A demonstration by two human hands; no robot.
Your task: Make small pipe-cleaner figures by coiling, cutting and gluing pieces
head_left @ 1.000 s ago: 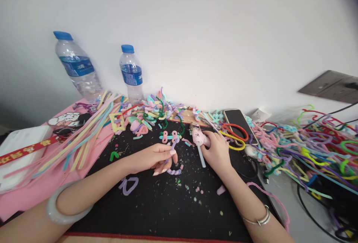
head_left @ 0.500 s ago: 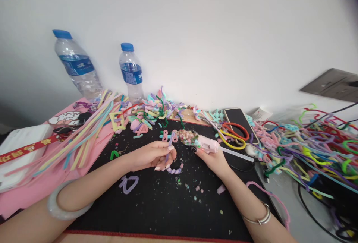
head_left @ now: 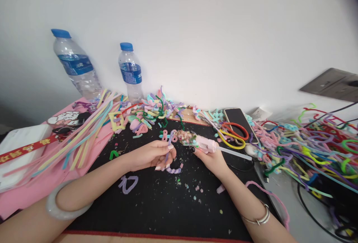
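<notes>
Stem (head_left: 170,138), purple and fuzzy, stands pinched in the head view between the thumb and fingers of the left hand (head_left: 155,155), nearly upright above the black mat (head_left: 156,213); the remaining fingers curl loosely below, beside a twisted lavender-and-pink curl (head_left: 175,170); whether the two are joined I cannot tell. Right hand (head_left: 213,163) is closed about the pink glue gun (head_left: 206,144), thumb along its near side, the other fingers mostly hidden; the crusted nozzle (head_left: 187,138) points left and comes close to the upper end of the purple piece, though contact is unclear; a clear glue stick (head_left: 237,154) juts from the back. Purple loop (head_left: 130,184) lies on the mat nearer the person; pink loops (head_left: 165,135) lie just beyond the left fingertips.

Fuzzy piece should be very light, soft outside and bendable, probably wired inside; a light pinch at mid-length, away from the nozzle, suits it best; the gun looks stiff, fairly light and front-heavy with crust; its handle is the place to hold, since the nozzle may be hot.
</notes>
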